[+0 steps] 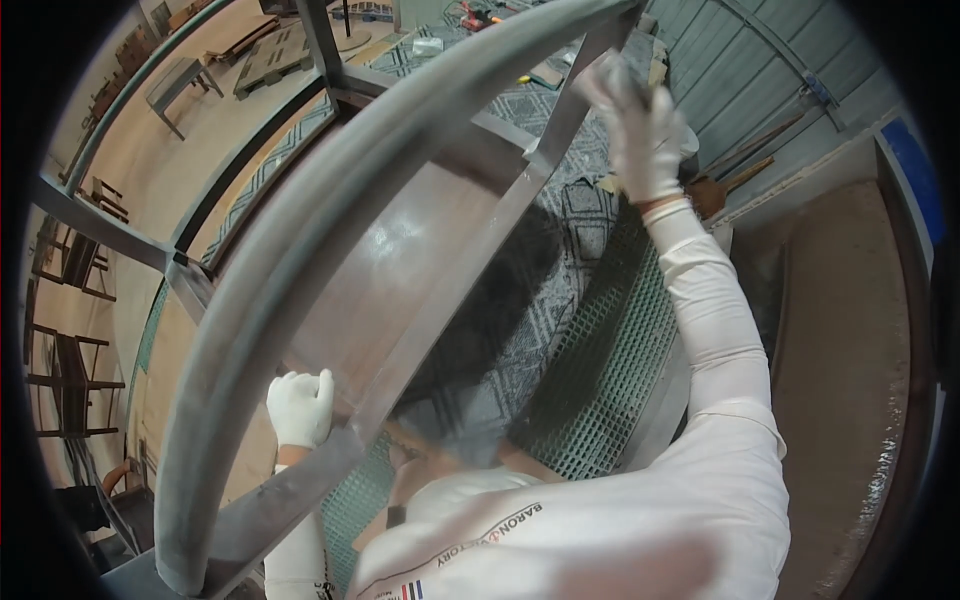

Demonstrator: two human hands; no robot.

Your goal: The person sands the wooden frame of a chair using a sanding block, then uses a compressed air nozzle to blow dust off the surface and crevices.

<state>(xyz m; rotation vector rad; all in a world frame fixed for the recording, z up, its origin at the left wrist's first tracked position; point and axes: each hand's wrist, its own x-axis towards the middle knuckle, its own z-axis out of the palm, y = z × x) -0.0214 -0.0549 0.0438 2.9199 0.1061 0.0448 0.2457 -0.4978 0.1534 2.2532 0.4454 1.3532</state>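
Note:
A large furniture frame [300, 210] with a thick, curved, grey-brown rail slants across the view from lower left to upper right. Inside the curve lies a smooth brownish panel [400, 240], bordered by a straight rail [450, 300]. My left hand [303, 408], in a white glove, has its fingers curled against the frame at the panel's near end; the straight rail crosses over that forearm. Stretched far forward, my right hand [640, 140], also white-gloved, is at the far end of the frame. Motion smears its fingers, so anything in them cannot be made out.
Below the frame are a patterned grey carpet [590, 225] and green grating [600, 350]. A brown-surfaced trough [840, 350] stands at right, beside a corrugated wall [730, 80]. Dark stools [70, 380], a small table [185, 85] and a pallet [275, 60] occupy the left background.

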